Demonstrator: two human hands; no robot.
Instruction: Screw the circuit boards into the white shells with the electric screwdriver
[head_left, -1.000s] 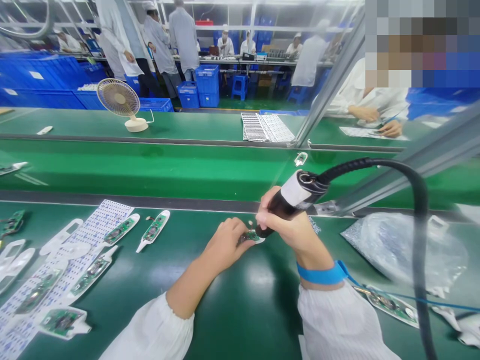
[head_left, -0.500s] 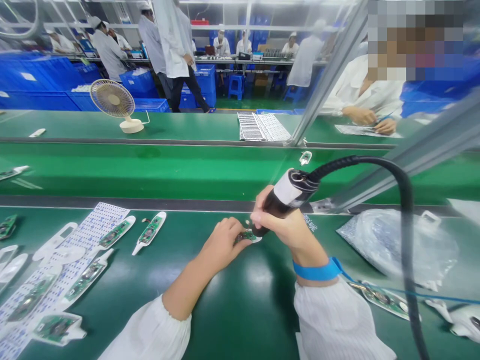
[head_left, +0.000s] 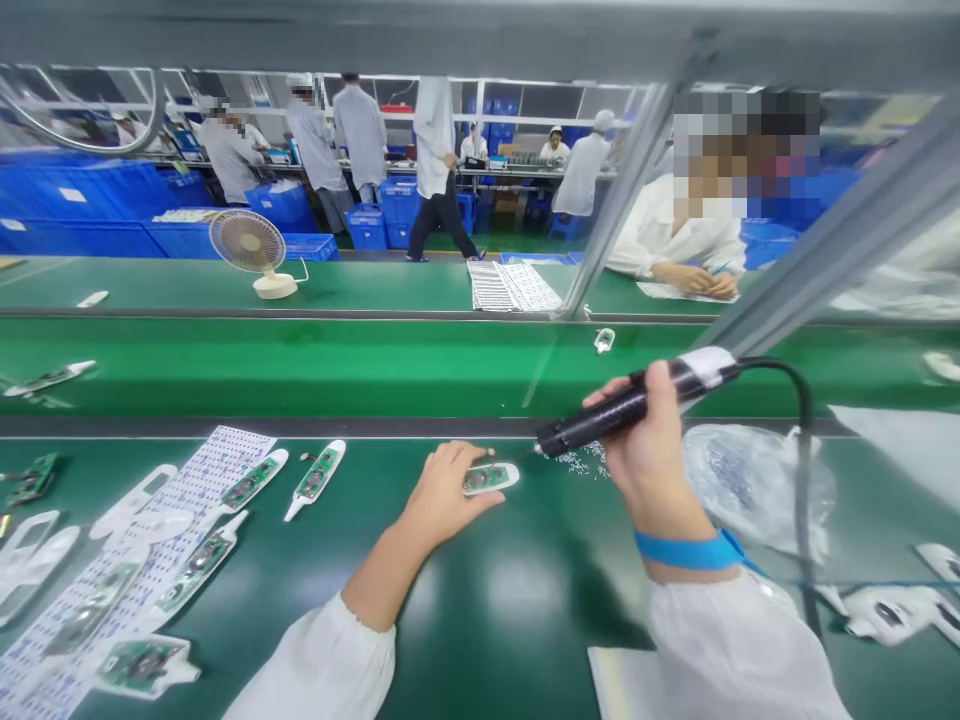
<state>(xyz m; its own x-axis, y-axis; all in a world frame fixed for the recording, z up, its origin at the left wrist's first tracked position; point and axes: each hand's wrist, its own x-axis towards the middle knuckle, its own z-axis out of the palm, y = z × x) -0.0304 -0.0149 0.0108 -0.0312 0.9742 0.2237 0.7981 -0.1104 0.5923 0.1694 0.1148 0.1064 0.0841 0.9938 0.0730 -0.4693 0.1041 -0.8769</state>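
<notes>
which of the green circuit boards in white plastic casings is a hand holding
The green circuit board in a white rounded casing held by the left hand, near the tip of the black cylindrical tool; the others lie untouched.

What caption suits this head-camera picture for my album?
The left hand holds a circuit board in a white shell; the right hand grips a black corded tool.

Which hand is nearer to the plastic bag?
Right: the right hand is just left of the plastic bag; the left hand is farther left, at a circuit board.
</notes>
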